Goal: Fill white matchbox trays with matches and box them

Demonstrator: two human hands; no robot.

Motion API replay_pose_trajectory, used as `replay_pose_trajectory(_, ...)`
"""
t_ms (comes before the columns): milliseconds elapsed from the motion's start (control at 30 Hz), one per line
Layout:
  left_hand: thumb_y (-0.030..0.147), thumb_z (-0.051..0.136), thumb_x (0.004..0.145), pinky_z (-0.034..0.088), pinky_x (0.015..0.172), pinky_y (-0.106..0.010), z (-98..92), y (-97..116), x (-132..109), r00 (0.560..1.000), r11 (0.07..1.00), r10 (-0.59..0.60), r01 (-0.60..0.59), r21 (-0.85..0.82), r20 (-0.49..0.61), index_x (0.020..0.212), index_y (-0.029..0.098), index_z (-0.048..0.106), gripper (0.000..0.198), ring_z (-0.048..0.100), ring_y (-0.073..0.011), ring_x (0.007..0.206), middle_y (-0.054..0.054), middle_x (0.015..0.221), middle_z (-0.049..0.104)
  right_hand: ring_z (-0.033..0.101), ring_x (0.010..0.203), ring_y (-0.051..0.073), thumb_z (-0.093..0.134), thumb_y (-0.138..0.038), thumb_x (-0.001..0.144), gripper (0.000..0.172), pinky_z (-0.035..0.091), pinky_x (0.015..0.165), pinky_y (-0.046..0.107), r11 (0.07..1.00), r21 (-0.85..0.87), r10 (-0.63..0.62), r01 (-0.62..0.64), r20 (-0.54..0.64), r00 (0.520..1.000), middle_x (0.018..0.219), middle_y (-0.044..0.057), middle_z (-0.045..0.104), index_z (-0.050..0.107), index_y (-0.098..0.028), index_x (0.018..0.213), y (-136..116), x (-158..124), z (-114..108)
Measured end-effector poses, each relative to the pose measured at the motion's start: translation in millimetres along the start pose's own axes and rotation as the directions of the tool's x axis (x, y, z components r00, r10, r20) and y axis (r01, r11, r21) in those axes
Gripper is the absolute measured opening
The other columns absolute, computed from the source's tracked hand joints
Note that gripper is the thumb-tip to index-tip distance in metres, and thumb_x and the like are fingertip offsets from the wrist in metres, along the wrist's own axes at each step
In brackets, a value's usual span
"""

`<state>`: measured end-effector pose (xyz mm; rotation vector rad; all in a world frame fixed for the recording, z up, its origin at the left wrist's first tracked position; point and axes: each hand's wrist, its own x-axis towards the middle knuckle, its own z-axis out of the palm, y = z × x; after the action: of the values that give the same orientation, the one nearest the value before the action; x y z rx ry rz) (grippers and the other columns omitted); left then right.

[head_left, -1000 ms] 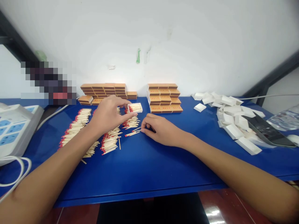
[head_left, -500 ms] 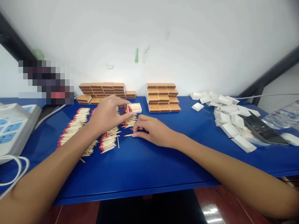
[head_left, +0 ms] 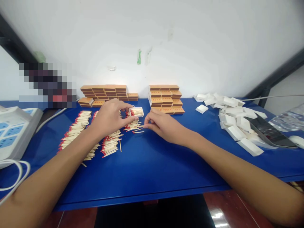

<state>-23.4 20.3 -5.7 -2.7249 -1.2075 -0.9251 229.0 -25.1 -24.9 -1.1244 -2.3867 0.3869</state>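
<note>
My left hand [head_left: 110,115] grips a small white matchbox tray [head_left: 140,114] between thumb and fingers. Red-tipped matches [head_left: 136,111] lie inside the tray. Just to the right and slightly lower, my right hand [head_left: 163,126] is closed in a pinch, with a pale match [head_left: 141,126] at its fingertips. Beneath and beside the hands, loose matches [head_left: 131,126] lie on the blue table, a few of them apart from the others [head_left: 138,132]. Longer rows of matches [head_left: 77,128] spread out to the left, partly covered by my left hand and forearm.
Brown matchboxes are stacked along the wall in a left stack [head_left: 104,91] and a stepped right stack [head_left: 165,99]. White empty trays [head_left: 234,110] are heaped at right beside a dark phone [head_left: 268,131] and clear plastic [head_left: 289,117]. A white power strip [head_left: 17,133] and cables sit at left.
My right hand has moved up and to the right, away from the loose matches in front. My left hand keeps the tray in nearly the same spot.
</note>
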Motion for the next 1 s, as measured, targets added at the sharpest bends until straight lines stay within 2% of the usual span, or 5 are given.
replay_pose_trajectory(167, 0.056, 0.081, 0.088, 0.05, 0.08, -0.037, 3.5, 6, -2, 0.999, 1.0, 0.005, -0.005, -0.004, 0.032, 0.109, 0.022, 0.082, 0.04, 0.072, -0.0258, 0.089, -0.005, 0.094, 0.081, 0.052, 0.081, 0.018, 0.065, -0.029, 0.105, 0.011, 0.039, 0.075, 0.032, 1.0, -0.009, 0.003, -0.005, -0.223, 0.975, 0.096, 0.004, 0.057, 0.063, -0.019, 0.098, 14, 3, -10)
replay_pose_trajectory(333, 0.056, 0.082, 0.089, 0.046, 0.073, -0.034, 6.9, 20, -4, 0.997, 0.995, 0.049, -0.044, -0.093, 0.058, 0.105, 0.024, 0.082, 0.036, 0.068, -0.0226, 0.082, -0.003, 0.083, 0.078, 0.051, 0.08, 0.018, 0.064, -0.026, 0.104, 0.01, 0.039, 0.075, 0.033, 0.999, 0.028, 0.022, -0.014, -0.296, 0.955, 0.094, 0.003, 0.056, 0.062, -0.021, 0.097, 9, 3, -8)
replay_pose_trajectory(433, 0.057, 0.082, 0.087, 0.043, 0.069, -0.033, 7.7, 27, -5, 0.997, 0.989, 0.023, -0.013, -0.146, 0.067, 0.093, 0.023, 0.082, 0.034, 0.065, -0.021, 0.077, -0.002, 0.08, 0.075, 0.05, 0.081, 0.018, 0.065, -0.027, 0.104, 0.01, 0.04, 0.074, 0.032, 0.993, 0.114, 0.049, -0.014, -0.311, 0.949, 0.093, 0.003, 0.055, 0.064, -0.021, 0.096, 2, 3, -4)
replay_pose_trajectory(567, 0.054, 0.084, 0.085, 0.043, 0.069, -0.033, 8.0, 30, -6, 0.997, 0.976, -0.013, 0.028, -0.216, 0.073, 0.104, 0.026, 0.084, 0.034, 0.066, -0.0201, 0.077, -0.002, 0.086, 0.077, 0.05, 0.078, 0.016, 0.067, -0.027, 0.103, 0.009, 0.04, 0.072, 0.031, 0.98, 0.196, 0.082, -0.026, -0.284, 0.955, 0.092, 0.002, 0.055, 0.066, -0.02, 0.096, -1, 3, 2)
replay_pose_trajectory(1000, 0.053, 0.084, 0.087, 0.047, 0.072, -0.033, 6.1, 25, -6, 0.997, 0.982, -0.002, 0.016, -0.188, 0.072, 0.106, 0.026, 0.085, 0.033, 0.07, -0.0218, 0.083, -0.003, 0.092, 0.081, 0.047, 0.073, 0.015, 0.071, -0.023, 0.098, 0.007, 0.037, 0.07, 0.031, 0.989, 0.144, 0.057, -0.018, -0.269, 0.962, 0.087, 0.001, 0.055, 0.069, -0.02, 0.092, 6, 3, -2)
